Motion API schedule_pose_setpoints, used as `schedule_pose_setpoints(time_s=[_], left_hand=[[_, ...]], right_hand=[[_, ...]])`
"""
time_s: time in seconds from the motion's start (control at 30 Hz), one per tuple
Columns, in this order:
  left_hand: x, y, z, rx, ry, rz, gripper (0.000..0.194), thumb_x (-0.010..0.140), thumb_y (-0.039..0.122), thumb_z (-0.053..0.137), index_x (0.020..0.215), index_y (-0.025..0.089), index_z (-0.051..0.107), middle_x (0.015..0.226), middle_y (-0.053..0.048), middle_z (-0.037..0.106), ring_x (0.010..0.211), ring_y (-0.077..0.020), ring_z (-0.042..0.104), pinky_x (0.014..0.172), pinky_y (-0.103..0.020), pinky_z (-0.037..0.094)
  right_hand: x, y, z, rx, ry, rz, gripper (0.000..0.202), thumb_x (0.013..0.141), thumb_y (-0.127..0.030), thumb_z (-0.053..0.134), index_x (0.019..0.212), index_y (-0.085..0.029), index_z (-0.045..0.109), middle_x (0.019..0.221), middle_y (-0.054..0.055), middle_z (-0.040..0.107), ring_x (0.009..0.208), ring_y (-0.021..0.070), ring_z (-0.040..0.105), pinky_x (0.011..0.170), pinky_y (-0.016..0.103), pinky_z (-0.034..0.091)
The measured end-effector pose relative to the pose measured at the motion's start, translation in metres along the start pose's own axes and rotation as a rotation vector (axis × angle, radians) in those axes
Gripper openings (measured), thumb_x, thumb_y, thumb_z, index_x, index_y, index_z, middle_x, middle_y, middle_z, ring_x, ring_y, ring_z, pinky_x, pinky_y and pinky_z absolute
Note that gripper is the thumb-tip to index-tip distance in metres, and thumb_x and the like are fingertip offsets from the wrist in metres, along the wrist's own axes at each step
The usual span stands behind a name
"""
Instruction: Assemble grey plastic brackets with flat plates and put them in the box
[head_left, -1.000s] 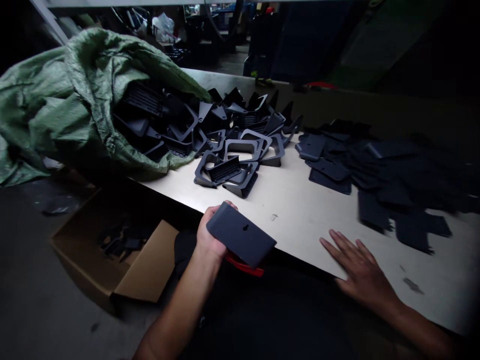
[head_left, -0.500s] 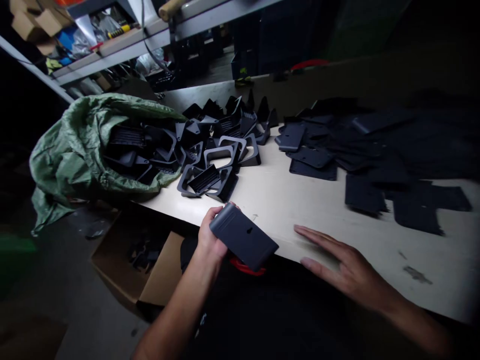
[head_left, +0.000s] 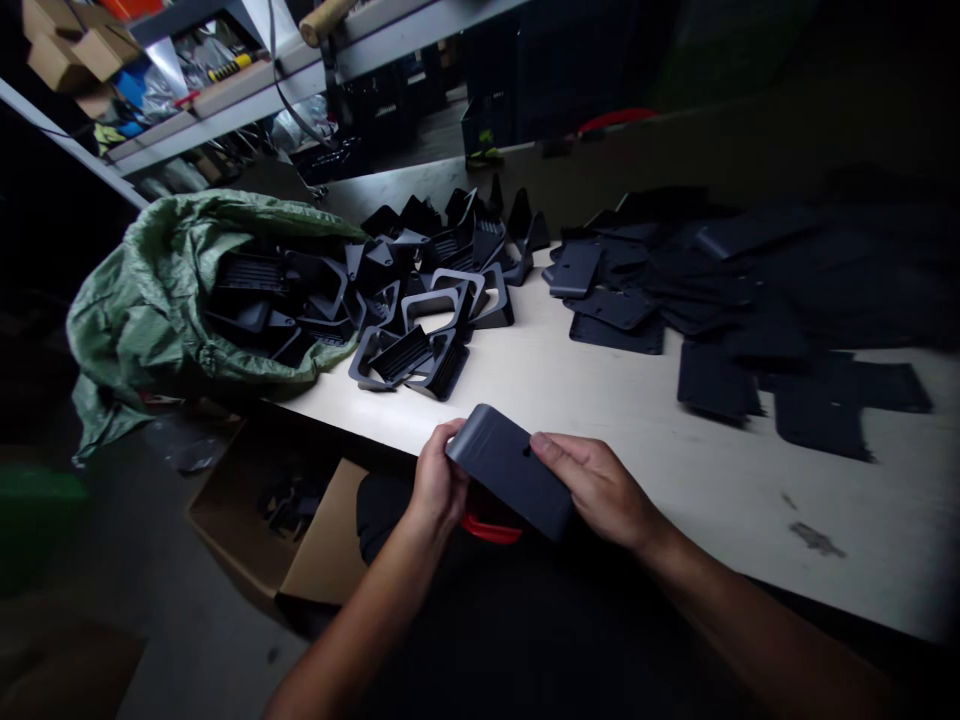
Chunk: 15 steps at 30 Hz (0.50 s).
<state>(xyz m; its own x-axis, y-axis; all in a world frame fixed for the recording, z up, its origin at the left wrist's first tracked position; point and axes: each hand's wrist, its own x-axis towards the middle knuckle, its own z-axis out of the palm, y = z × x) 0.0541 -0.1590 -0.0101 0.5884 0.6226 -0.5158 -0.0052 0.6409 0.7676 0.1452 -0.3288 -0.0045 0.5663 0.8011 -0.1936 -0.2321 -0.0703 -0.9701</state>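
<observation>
A dark rectangular plastic part [head_left: 510, 468] with a rounded upper left end and a small hole is held between both hands, just off the table's front edge. My left hand [head_left: 439, 480] grips its left end, with fingers partly hidden beneath. My right hand [head_left: 600, 488] grips its right side, the thumb lying on the top face near the hole. Beyond them on the table [head_left: 517, 385] lies a heap of black angular frames [head_left: 431, 300]. Several flat black plates [head_left: 727, 290] are spread over the right side of the table.
A green woven sack [head_left: 157, 290] holding more black frames lies at the table's left end. An open cardboard box [head_left: 322, 550] with dark pieces inside stands below the front edge. Behind runs a shelf [head_left: 420, 45] with tools and small boxes.
My right hand has moved left from beside the dark part and closed on its right side. The part has shifted slightly right with my left hand.
</observation>
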Motion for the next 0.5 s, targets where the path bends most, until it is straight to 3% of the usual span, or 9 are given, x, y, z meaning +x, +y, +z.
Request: schedule_pose_setpoints(time_s=[0.1, 0.23, 0.33, 0.43, 0.5], left_hand=[[-0.003, 0.008, -0.012, 0.228, -0.093, 0.185, 0.017, 0.081, 0.034, 0.075, 0.084, 0.018, 0.072, 0.073, 0.002, 0.065, 0.063, -0.0126, 0.054, 0.061, -0.022, 0.039], [-0.005, 0.032, -0.023, 0.431, -0.387, 0.207, 0.035, 0.09, 0.051, 0.069, 0.081, 0.017, 0.073, 0.076, -0.003, 0.065, 0.069, -0.0175, 0.052, 0.064, -0.026, 0.037], [-0.005, 0.044, -0.026, 0.587, -0.561, 0.134, 0.044, 0.089, 0.054, 0.071, 0.067, 0.017, 0.066, 0.066, -0.001, 0.053, 0.064, -0.0154, 0.042, 0.06, -0.027, 0.029], [-0.003, 0.047, -0.027, 0.609, -0.657, -0.002, 0.048, 0.085, 0.055, 0.075, 0.061, 0.018, 0.056, 0.059, 0.004, 0.039, 0.057, -0.0115, 0.03, 0.056, -0.027, 0.02], [-0.001, 0.044, -0.029, 0.58, -0.665, -0.046, 0.049, 0.083, 0.054, 0.077, 0.061, 0.018, 0.052, 0.059, 0.005, 0.035, 0.055, -0.0099, 0.027, 0.054, -0.027, 0.018]], right_hand=[[-0.002, -0.009, -0.003, -0.156, -0.012, -0.018, 0.054, 0.102, -0.064, 0.055, 0.072, -0.019, 0.062, 0.067, -0.002, 0.051, 0.062, 0.0144, 0.045, 0.056, 0.028, 0.037], [0.001, -0.02, -0.004, -0.305, -0.052, -0.057, 0.057, 0.102, -0.064, 0.052, 0.067, -0.02, 0.055, 0.065, -0.002, 0.047, 0.062, 0.0148, 0.043, 0.055, 0.028, 0.034], [0.006, -0.025, -0.005, -0.322, -0.13, -0.052, 0.056, 0.103, -0.062, 0.053, 0.066, -0.02, 0.055, 0.065, -0.003, 0.048, 0.061, 0.014, 0.044, 0.055, 0.028, 0.033], [0.012, -0.026, -0.006, -0.269, -0.193, 0.029, 0.057, 0.101, -0.062, 0.057, 0.063, -0.02, 0.057, 0.06, -0.003, 0.05, 0.056, 0.0132, 0.044, 0.052, 0.027, 0.032], [0.017, -0.025, -0.01, -0.268, -0.132, 0.004, 0.052, 0.1, -0.061, 0.058, 0.072, -0.02, 0.07, 0.068, 0.0, 0.064, 0.063, 0.0166, 0.057, 0.057, 0.028, 0.042]])
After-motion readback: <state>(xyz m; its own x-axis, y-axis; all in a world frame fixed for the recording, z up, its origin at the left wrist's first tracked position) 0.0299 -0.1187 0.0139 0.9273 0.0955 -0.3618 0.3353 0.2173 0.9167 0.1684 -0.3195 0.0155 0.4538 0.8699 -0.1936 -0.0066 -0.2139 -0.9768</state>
